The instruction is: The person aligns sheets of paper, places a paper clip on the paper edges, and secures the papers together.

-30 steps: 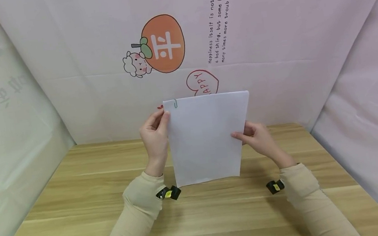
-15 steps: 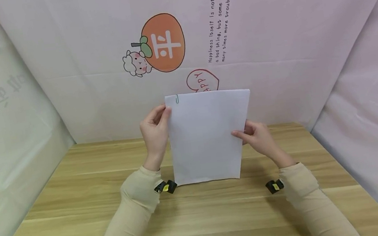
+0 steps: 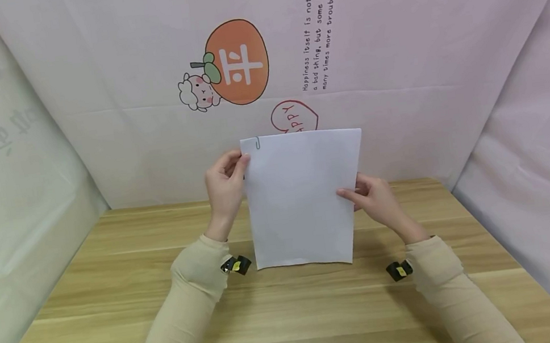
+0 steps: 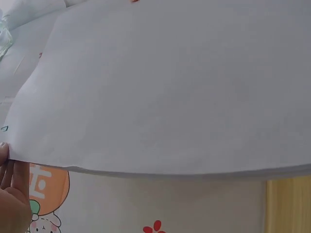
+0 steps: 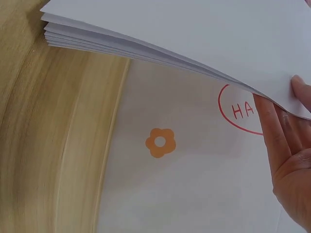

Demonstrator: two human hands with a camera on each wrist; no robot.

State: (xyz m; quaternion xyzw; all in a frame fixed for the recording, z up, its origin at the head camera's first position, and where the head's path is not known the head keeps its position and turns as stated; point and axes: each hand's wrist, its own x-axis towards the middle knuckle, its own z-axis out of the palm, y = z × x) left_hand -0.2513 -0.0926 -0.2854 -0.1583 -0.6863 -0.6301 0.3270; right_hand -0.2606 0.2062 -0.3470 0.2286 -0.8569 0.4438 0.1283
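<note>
A stack of white paper (image 3: 304, 202) stands upright above the table, its blank face toward me. A green paper clip (image 3: 258, 143) sits on its top edge near the upper left corner. My left hand (image 3: 224, 189) pinches the left edge just below that corner, thumb in front. Lower down on the opposite side, my right hand (image 3: 378, 202) grips the right edge, thumb on the front face and fingers behind. In the right wrist view the sheets of the paper stack (image 5: 194, 43) fan slightly apart at one corner.
Beneath the paper lies a wood-grain table (image 3: 314, 321). A white printed cloth (image 3: 384, 55) hangs behind it, and further white cloths (image 3: 12, 169) enclose both sides. Small black cameras (image 3: 237, 265) are strapped at the wrists.
My left hand has risen slightly, bringing the clipped corner up and a little to the right. The right hand stays nearly in place, still holding the paper stack.
</note>
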